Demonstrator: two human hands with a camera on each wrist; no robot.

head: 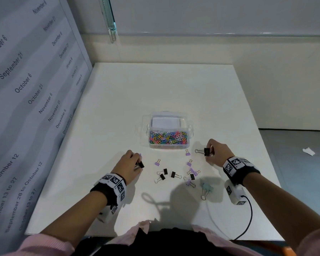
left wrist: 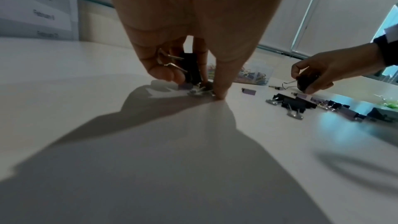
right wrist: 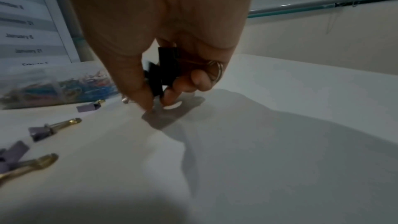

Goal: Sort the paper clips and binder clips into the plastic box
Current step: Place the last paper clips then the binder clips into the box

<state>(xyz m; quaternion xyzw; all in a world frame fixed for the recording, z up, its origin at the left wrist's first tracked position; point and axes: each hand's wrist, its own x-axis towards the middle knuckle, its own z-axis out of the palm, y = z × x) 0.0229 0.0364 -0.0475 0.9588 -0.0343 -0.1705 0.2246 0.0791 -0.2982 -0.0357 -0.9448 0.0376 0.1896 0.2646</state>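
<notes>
My left hand (head: 130, 164) pinches a black binder clip (head: 141, 164) near the table (head: 118, 100), left of and nearer me than the plastic box (head: 169, 131); my right hand (head: 217, 151) grips another black clip (head: 207, 152) just right of the box's near corner. The box holds coloured paper clips (head: 168, 138) in its near compartment; loose black and purple binder clips (head: 174, 174) and a mint clip (head: 207, 187) lie nearer me than the box, between my hands.

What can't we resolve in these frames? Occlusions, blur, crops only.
- Left hand: how many black binder clips it holds; fingers cover them in head and left wrist views.
- Right hand: whether one or two black clips; right wrist view is blurred and the palm blocks.
- Clear plastic box: far compartment's contents unclear; glare in head view.
- Small lilac binder clips: exact count, overlapping and tiny.
</notes>
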